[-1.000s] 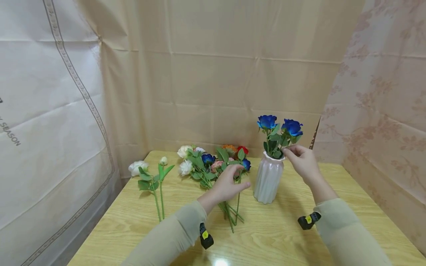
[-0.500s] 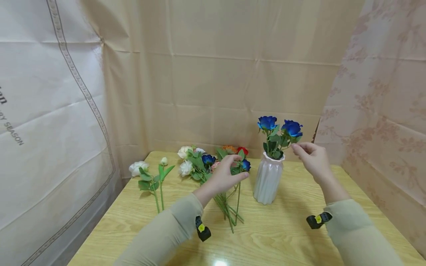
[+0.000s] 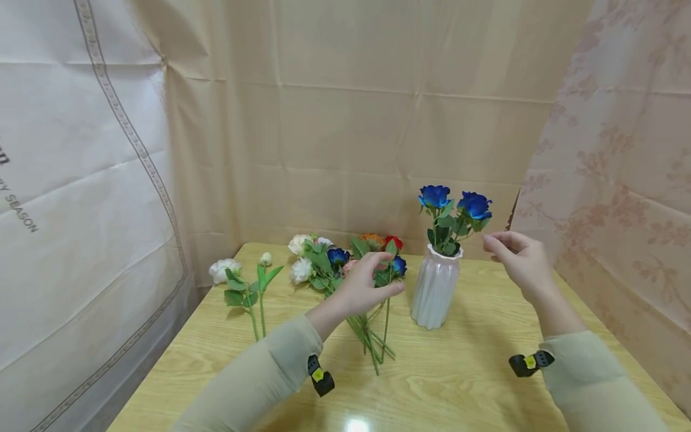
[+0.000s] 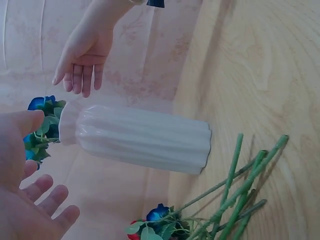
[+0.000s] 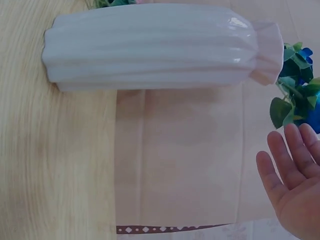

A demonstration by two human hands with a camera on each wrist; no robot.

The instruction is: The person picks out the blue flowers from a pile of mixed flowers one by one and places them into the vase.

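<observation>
A white ribbed vase (image 3: 436,291) stands upright on the table, holding two blue roses (image 3: 475,206) with green leaves. To the right of the blooms my right hand (image 3: 520,264) hovers with relaxed fingers, apart from the leaves and holding nothing. My left hand (image 3: 364,287) is raised left of the vase, in front of the pile of flowers, thumb spread from loosely bent fingers. In the left wrist view the left palm (image 4: 25,200) faces the vase with nothing in it. The right wrist view has the right fingers (image 5: 285,160) just below the rose leaves.
Behind the left hand lies a pile of artificial flowers with white blooms (image 3: 300,271), blue, orange and red ones, stems (image 3: 372,345) pointing forward. A white rose (image 3: 224,271) and a white tulip bud (image 3: 266,259) lie at the left. Cloth (image 3: 345,120) hangs behind the wooden table (image 3: 432,384).
My right hand has let go near the vase mouth and drawn away to the right. My left hand has shifted slightly left. The roses remain in the vase.
</observation>
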